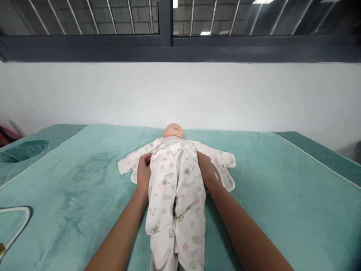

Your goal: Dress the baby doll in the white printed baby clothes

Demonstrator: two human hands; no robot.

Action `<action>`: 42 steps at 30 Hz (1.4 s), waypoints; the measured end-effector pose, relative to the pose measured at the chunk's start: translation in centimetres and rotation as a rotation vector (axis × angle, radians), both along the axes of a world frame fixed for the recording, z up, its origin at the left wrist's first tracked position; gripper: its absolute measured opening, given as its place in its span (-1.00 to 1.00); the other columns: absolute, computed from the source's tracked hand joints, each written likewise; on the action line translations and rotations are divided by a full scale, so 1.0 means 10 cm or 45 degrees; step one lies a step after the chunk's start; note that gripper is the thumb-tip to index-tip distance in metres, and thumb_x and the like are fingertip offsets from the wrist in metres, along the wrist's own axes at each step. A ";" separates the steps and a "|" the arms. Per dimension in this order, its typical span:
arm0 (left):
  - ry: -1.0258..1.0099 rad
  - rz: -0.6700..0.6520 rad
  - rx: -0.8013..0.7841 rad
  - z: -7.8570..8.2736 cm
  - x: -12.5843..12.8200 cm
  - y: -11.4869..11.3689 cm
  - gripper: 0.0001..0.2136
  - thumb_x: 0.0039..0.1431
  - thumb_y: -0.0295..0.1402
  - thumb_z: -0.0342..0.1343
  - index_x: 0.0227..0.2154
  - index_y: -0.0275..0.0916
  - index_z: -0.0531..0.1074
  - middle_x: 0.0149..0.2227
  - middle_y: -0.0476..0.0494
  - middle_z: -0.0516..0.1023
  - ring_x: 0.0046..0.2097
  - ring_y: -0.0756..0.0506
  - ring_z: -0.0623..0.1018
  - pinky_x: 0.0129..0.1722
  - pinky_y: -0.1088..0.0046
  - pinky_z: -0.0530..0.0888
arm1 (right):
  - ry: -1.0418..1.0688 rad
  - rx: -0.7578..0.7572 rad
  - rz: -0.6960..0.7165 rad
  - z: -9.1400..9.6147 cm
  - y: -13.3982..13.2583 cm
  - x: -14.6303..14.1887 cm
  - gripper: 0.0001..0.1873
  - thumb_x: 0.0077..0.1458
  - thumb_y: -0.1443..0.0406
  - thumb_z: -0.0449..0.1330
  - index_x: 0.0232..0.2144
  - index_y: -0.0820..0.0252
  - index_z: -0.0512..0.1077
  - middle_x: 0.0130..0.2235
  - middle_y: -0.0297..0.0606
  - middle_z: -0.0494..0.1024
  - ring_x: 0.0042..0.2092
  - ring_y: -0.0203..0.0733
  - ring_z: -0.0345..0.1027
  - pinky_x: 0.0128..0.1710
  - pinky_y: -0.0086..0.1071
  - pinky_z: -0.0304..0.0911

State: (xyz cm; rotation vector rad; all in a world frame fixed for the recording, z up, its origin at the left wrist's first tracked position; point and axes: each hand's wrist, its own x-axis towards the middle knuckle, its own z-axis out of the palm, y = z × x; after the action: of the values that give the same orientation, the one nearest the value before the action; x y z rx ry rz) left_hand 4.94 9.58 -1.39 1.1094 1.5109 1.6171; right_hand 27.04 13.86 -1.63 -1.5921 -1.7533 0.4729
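Note:
A baby doll [173,130] lies on its back, head toward the wall. White printed baby pants [163,184] cover its legs and reach high up the torso. The matching baby jacket [138,157] has its sleeves spread to both sides, and its lower flaps lie out on the cover. At the left edge of the pants' upper part, my left hand [144,169] is closed with curled fingers on the fabric. On the opposite edge my right hand [205,165] grips the pants; its fingertips are hidden by the cloth.
The doll rests on a green plush cover [93,188] with pale piping. A white curved tube or handle [19,209] lies at the left edge. Behind stands a white wall [180,94] under a dark window frame [84,48]. Something red [8,135] shows far left.

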 end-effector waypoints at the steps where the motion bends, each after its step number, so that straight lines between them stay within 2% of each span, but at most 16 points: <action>1: 0.033 0.033 0.031 0.04 -0.02 0.00 -0.80 0.11 -0.33 0.12 -0.19 -0.21 0.40 -0.16 -0.13 0.56 -0.11 -0.11 0.53 -0.11 0.37 0.47 | 0.021 0.019 -0.027 0.02 -0.01 0.01 -0.87 0.03 0.29 0.04 -0.46 0.15 0.38 -0.41 -0.23 0.51 -0.37 -0.16 0.26 -0.38 -0.33 0.13; 4: 0.277 0.067 0.181 0.14 -0.10 0.05 -0.80 0.17 -0.28 0.06 -0.18 -0.18 0.44 -0.09 -0.13 0.54 -0.04 -0.11 0.51 0.01 0.33 0.41 | 0.144 0.218 -0.039 0.09 -0.02 0.01 -0.79 0.12 0.28 0.00 -0.32 0.11 0.43 -0.31 -0.26 0.52 -0.28 -0.15 0.33 -0.27 -0.31 0.20; 7: 0.569 -0.086 0.262 0.25 -0.18 0.19 -0.81 0.19 -0.25 0.05 -0.21 -0.16 0.49 -0.04 -0.12 0.52 0.03 -0.13 0.46 0.11 0.29 0.32 | 0.251 0.401 0.139 0.17 0.07 -0.01 -0.80 0.11 0.29 0.03 -0.29 0.11 0.46 -0.19 -0.25 0.52 -0.14 -0.15 0.35 -0.10 -0.29 0.22; 9: 0.585 -0.253 0.186 0.32 -0.21 0.31 -0.80 0.19 -0.23 0.03 -0.22 -0.17 0.48 -0.04 -0.12 0.53 0.02 -0.13 0.46 0.09 0.30 0.32 | 0.328 0.331 0.283 0.24 0.18 -0.02 -0.82 0.09 0.28 0.08 -0.29 0.10 0.46 -0.12 -0.25 0.51 -0.06 -0.15 0.35 0.00 -0.27 0.20; 11: 0.512 -0.391 0.069 0.38 -0.22 0.41 -0.77 0.18 -0.19 0.05 -0.21 -0.17 0.47 -0.02 -0.12 0.52 0.00 -0.13 0.47 0.05 0.32 0.34 | 0.383 0.151 0.376 0.32 0.28 -0.02 -0.82 0.08 0.23 0.13 -0.25 0.08 0.46 -0.02 -0.26 0.48 0.02 -0.12 0.33 0.05 -0.23 0.18; 13: 0.475 -0.447 -0.022 0.44 -0.21 0.48 -0.73 0.16 -0.13 0.05 -0.19 -0.16 0.45 0.00 -0.12 0.50 0.00 -0.14 0.46 0.05 0.32 0.33 | 0.392 -0.033 0.448 0.41 0.38 -0.03 -0.78 0.05 0.17 0.18 -0.23 0.07 0.45 0.06 -0.27 0.45 0.07 -0.08 0.31 0.08 -0.18 0.16; 15: 0.471 -0.469 -0.094 0.48 -0.20 0.54 -0.70 0.16 -0.09 0.04 -0.18 -0.15 0.45 0.00 -0.12 0.50 0.00 -0.15 0.46 0.05 0.29 0.31 | 0.380 -0.156 0.544 0.50 0.44 -0.04 -0.80 0.03 0.14 0.20 -0.29 0.08 0.44 0.11 -0.29 0.42 0.11 -0.04 0.28 0.10 -0.15 0.15; 18: 0.414 -0.564 -0.151 0.52 -0.23 0.60 -0.75 0.11 -0.12 0.07 -0.27 -0.16 0.45 0.03 -0.11 0.47 0.03 -0.17 0.44 0.04 0.30 0.31 | 0.370 -0.226 0.700 0.59 0.49 -0.06 -0.83 0.04 0.15 0.19 -0.44 0.12 0.38 0.16 -0.32 0.38 0.17 -0.01 0.23 0.14 -0.12 0.10; 23: 0.359 -0.782 -0.227 0.55 -0.33 0.66 -0.81 0.03 -0.17 0.14 -0.38 -0.16 0.41 0.08 -0.05 0.43 0.06 -0.18 0.42 -0.03 0.34 0.32 | 0.341 -0.242 0.829 0.61 0.51 -0.07 -0.80 0.09 0.12 0.15 -0.42 0.11 0.37 0.21 -0.34 0.32 0.21 -0.03 0.18 0.14 -0.15 0.09; 26: 0.282 -0.770 -0.183 0.54 -0.33 0.68 -0.81 0.03 -0.19 0.14 -0.40 -0.19 0.36 0.08 -0.07 0.43 0.06 -0.17 0.41 -0.06 0.37 0.31 | 0.309 -0.164 0.754 0.55 0.54 -0.12 -0.75 0.12 0.09 0.11 -0.45 0.13 0.33 0.13 -0.31 0.41 0.13 -0.05 0.26 0.07 -0.20 0.13; 28: 0.230 -0.732 -0.119 0.50 -0.30 0.70 -0.82 0.05 -0.21 0.12 -0.42 -0.20 0.32 0.03 -0.09 0.45 0.02 -0.14 0.42 -0.09 0.38 0.31 | 0.234 -0.081 0.636 0.51 0.58 -0.17 -0.73 0.13 0.08 0.09 -0.46 0.13 0.31 -0.03 -0.29 0.51 -0.01 -0.10 0.34 -0.03 -0.26 0.16; 30: 0.255 -0.632 -0.084 0.46 -0.27 0.75 -0.84 0.07 -0.23 0.10 -0.44 -0.20 0.29 -0.13 -0.06 0.50 -0.11 -0.10 0.45 -0.16 0.40 0.32 | 0.104 -0.012 0.500 0.48 0.62 -0.22 -0.75 0.14 0.09 0.07 -0.43 0.12 0.30 -0.23 -0.32 0.54 -0.20 -0.15 0.35 -0.18 -0.31 0.16; 32: 0.368 -0.461 -0.085 0.42 -0.25 0.80 -0.86 0.09 -0.25 0.07 -0.45 -0.19 0.28 -0.33 -0.01 0.48 -0.27 -0.06 0.43 -0.26 0.42 0.30 | -0.012 0.025 0.375 0.47 0.66 -0.26 -0.77 0.15 0.10 0.05 -0.40 0.11 0.30 -0.36 -0.35 0.50 -0.33 -0.19 0.30 -0.30 -0.36 0.11; 34: 0.494 -0.305 -0.089 0.38 -0.23 0.85 -0.88 0.11 -0.27 0.04 -0.46 -0.18 0.28 -0.45 0.03 0.41 -0.36 -0.06 0.38 -0.32 0.42 0.28 | -0.068 0.041 0.307 0.47 0.69 -0.29 -0.79 0.16 0.12 0.03 -0.38 0.11 0.31 -0.40 -0.34 0.47 -0.37 -0.20 0.27 -0.36 -0.37 0.07; 36: 0.562 -0.238 -0.083 0.35 -0.21 0.88 -0.90 0.12 -0.29 0.03 -0.45 -0.17 0.28 -0.47 0.04 0.40 -0.36 -0.06 0.38 -0.31 0.41 0.29 | -0.063 0.046 0.286 0.47 0.72 -0.30 -0.79 0.15 0.13 0.03 -0.39 0.12 0.32 -0.40 -0.33 0.46 -0.38 -0.20 0.26 -0.38 -0.38 0.05; 42: 0.573 -0.254 -0.058 0.32 -0.15 0.88 -0.94 0.14 -0.34 0.02 -0.41 -0.18 0.31 -0.35 -0.02 0.47 -0.28 -0.08 0.42 -0.19 0.39 0.34 | 0.084 -0.033 0.287 0.42 0.77 -0.28 -0.75 0.09 0.09 0.08 -0.44 0.13 0.32 -0.41 -0.36 0.44 -0.38 -0.24 0.22 -0.39 -0.40 0.05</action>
State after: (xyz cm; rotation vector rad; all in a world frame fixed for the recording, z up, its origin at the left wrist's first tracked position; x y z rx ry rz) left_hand 3.47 18.33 1.81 1.6204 1.6373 1.2438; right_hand 24.22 21.58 2.55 -1.3863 -1.8916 0.6505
